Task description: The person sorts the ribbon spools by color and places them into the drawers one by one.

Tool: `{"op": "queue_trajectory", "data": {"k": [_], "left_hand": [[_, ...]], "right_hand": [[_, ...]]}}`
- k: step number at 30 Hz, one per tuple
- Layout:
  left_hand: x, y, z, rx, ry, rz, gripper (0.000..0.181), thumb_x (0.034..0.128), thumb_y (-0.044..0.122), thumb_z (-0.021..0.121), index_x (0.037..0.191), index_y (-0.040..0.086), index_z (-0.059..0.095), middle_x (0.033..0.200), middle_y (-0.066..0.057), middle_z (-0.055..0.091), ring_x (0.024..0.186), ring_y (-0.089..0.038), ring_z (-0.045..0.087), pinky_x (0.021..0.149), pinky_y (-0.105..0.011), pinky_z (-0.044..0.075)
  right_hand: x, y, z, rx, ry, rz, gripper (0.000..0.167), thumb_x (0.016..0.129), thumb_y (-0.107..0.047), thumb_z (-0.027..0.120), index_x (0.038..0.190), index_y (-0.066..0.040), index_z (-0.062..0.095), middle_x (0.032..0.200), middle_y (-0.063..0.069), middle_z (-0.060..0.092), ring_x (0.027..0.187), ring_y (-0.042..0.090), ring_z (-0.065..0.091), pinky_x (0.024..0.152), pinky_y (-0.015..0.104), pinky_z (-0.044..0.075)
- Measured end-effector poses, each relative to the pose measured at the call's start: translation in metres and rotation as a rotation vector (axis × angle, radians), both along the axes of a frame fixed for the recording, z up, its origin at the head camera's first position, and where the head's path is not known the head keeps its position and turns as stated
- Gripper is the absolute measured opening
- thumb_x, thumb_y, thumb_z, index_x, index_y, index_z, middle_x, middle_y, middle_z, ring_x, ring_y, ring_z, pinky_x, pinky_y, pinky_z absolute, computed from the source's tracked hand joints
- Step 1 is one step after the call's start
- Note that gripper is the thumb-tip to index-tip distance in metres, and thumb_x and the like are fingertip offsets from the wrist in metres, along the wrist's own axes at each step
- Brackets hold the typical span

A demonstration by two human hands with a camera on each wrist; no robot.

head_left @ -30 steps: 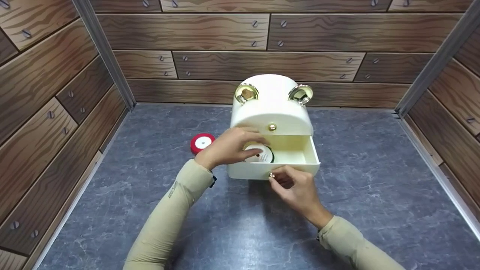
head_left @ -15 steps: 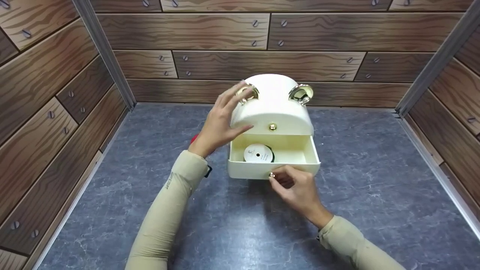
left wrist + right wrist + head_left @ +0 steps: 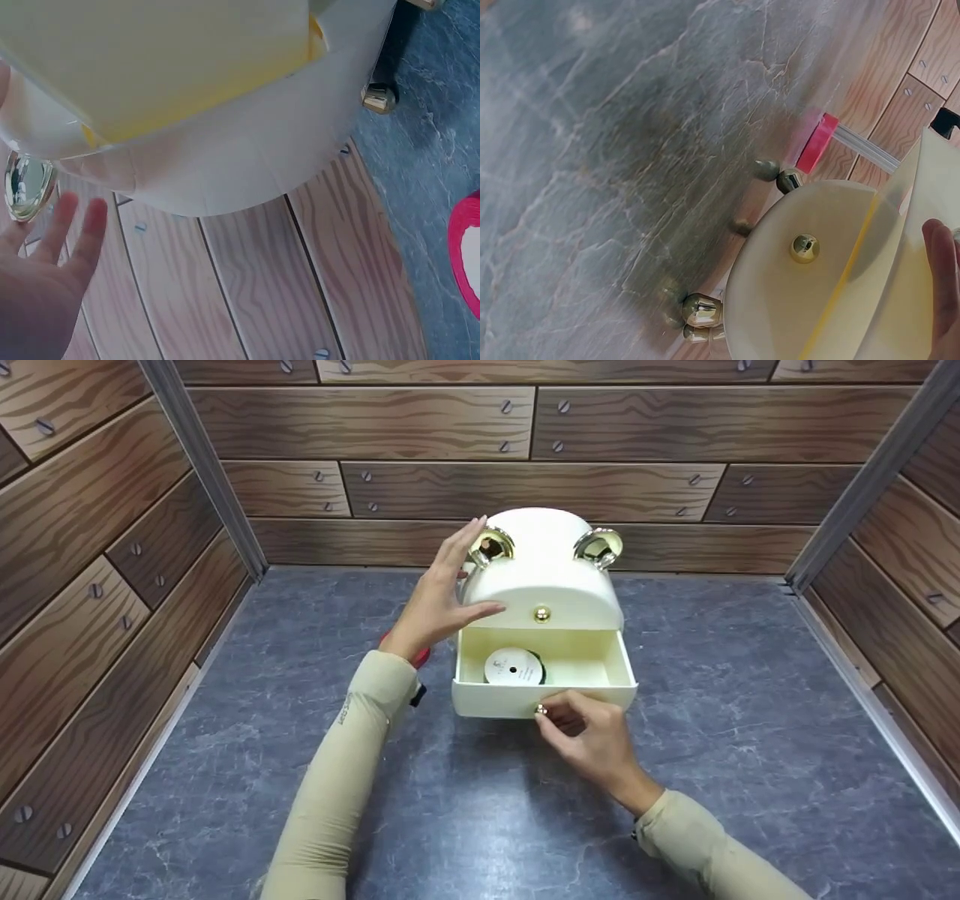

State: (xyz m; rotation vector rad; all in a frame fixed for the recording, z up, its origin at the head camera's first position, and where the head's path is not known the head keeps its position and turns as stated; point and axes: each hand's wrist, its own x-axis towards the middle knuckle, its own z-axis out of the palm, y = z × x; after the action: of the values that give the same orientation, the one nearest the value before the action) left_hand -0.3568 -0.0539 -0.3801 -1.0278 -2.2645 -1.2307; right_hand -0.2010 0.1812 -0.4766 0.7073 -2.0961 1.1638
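Note:
A cream storage box (image 3: 544, 559) with two gold ears has its lower drawer (image 3: 487, 701) pulled out. My right hand (image 3: 592, 739) pinches the small gold knob (image 3: 540, 709) on that drawer's front. Inside, on the left of the drawer, lies a ribbon spool (image 3: 513, 667) with a white face and dark edge. My left hand (image 3: 439, 604) is raised at the box's upper left, beside the left gold ear (image 3: 493, 545), fingers straight and thumb apart. It holds nothing; whether it touches the box I cannot tell.
A red ribbon spool (image 3: 422, 658) lies on the dark marbled tabletop (image 3: 720, 697), partly hidden behind the left wrist. Another gold knob (image 3: 542, 615) sits on the closed upper part. Wood-patterned walls (image 3: 420, 424) enclose the back and sides.
My left hand has left the spool in the drawer and moved up and left to the box's side. The right hand stays on the knob; the drawer has not moved.

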Motion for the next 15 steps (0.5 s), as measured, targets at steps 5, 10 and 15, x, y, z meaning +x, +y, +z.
{"op": "queue_trajectory", "data": {"k": [5, 10, 15], "left_hand": [[0.0, 0.0002, -0.0006, 0.01, -0.019, -0.016, 0.099, 0.0828, 0.034, 0.088, 0.164, 0.02, 0.033, 0.168, -0.002, 0.028, 0.131, -0.023, 0.056, 0.103, -0.032, 0.053], [-0.0004, 0.0005, -0.0003, 0.015, -0.025, -0.019, 0.1, 0.0825, 0.035, 0.089, 0.164, 0.02, 0.033, 0.166, -0.001, 0.031, 0.119, -0.016, 0.06, 0.102, -0.03, 0.054], [-0.0003, -0.0003, -0.0006, 0.023, -0.038, -0.02, 0.1, 0.0819, 0.035, 0.089, 0.164, 0.024, 0.033, 0.164, 0.001, 0.032, 0.119, -0.015, 0.061, 0.101, -0.029, 0.054]], "right_hand": [[0.0001, 0.0011, -0.0004, 0.0, -0.012, 0.012, 0.022, 0.077, 0.009, 0.082, 0.09, -0.006, 0.074, 0.08, 0.002, 0.078, 0.065, 0.011, 0.072, 0.057, 0.02, 0.059], [-0.0001, 0.0014, -0.001, 0.001, -0.016, 0.013, 0.022, 0.076, 0.009, 0.082, 0.09, -0.005, 0.074, 0.08, 0.002, 0.078, 0.066, 0.011, 0.073, 0.058, 0.019, 0.059], [-0.0013, 0.0012, -0.001, 0.002, -0.012, 0.014, 0.021, 0.076, 0.01, 0.082, 0.09, -0.005, 0.074, 0.079, 0.003, 0.078, 0.064, 0.011, 0.072, 0.057, 0.018, 0.058]]}}
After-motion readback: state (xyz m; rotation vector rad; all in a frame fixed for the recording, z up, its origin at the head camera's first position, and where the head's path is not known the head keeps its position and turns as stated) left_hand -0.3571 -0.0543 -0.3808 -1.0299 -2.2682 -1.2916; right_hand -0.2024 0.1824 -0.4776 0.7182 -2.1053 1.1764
